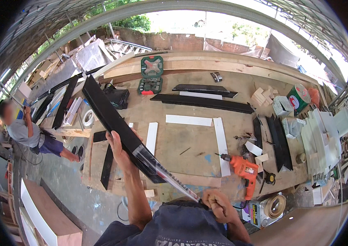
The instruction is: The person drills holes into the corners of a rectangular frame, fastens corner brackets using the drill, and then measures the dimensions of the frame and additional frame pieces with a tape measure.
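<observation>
My left hand (120, 151) grips a long black board (108, 110) by its edge, near its middle. The board is held up at a slant above the workbench (182, 160). My right hand (218, 206) is closed in front of my chest, around the near end of a long, slim tool (178, 183). This tool has a silvery, blade-like body with red and dark markings; its exact kind is unclear. Its wider far end lies against the board's lower part. An orange power drill (244, 170) lies on the bench, just beyond my right hand.
White strips (189, 120) and black boards (202, 102) lie on the bench. Farther back sit an open green bit case (151, 76) and a black bag (116, 96). Wood blocks (260, 96) and a green can (298, 98) stand at right. Another person (24, 131) stands at left.
</observation>
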The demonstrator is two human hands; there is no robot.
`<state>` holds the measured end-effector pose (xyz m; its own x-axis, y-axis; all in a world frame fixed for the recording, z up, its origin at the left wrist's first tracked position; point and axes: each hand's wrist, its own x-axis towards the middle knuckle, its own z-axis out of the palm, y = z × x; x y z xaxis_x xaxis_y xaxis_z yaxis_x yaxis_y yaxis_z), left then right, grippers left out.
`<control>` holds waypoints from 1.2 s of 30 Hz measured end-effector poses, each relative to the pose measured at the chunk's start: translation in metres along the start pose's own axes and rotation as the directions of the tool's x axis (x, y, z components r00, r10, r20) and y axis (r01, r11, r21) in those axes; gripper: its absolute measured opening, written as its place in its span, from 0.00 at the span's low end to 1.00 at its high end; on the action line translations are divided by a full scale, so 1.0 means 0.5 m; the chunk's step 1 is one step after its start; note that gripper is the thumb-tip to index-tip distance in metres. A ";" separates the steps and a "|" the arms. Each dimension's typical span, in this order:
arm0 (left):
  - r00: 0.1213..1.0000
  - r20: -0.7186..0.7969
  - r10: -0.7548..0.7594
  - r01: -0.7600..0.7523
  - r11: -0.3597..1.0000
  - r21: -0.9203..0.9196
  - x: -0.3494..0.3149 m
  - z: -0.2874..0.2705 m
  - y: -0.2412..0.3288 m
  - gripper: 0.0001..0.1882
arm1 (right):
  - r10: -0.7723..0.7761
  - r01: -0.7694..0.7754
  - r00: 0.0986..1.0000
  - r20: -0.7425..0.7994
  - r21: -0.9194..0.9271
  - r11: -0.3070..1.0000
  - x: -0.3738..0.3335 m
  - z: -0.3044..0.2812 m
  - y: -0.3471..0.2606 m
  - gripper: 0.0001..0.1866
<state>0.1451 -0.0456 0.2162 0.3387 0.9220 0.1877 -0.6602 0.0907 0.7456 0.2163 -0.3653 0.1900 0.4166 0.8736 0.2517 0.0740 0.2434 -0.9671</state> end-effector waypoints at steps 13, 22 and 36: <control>0.984 0.090 -0.151 0.164 0.973 -0.164 0.071 -0.072 0.008 0.26 | 0.301 -0.256 0.528 -0.794 0.189 0.948 -0.347 -0.102 -0.057 0.07; 0.975 0.212 -0.070 0.118 0.968 -0.222 0.140 -0.159 0.019 0.31 | 0.474 -0.715 0.353 -0.807 0.093 0.693 -0.666 -0.227 -0.047 0.11; 0.818 0.502 -0.281 0.414 0.894 -0.174 0.137 -0.314 -0.042 0.29 | -0.083 -0.949 0.204 -0.975 -0.218 0.229 -0.892 -0.163 0.340 0.07</control>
<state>0.0769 0.0748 0.1133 0.7988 0.5400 0.2652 -0.5669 0.5280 0.6324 0.1169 -0.7476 -0.0898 0.9627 -0.2530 0.0961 -0.1806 -0.8650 -0.4680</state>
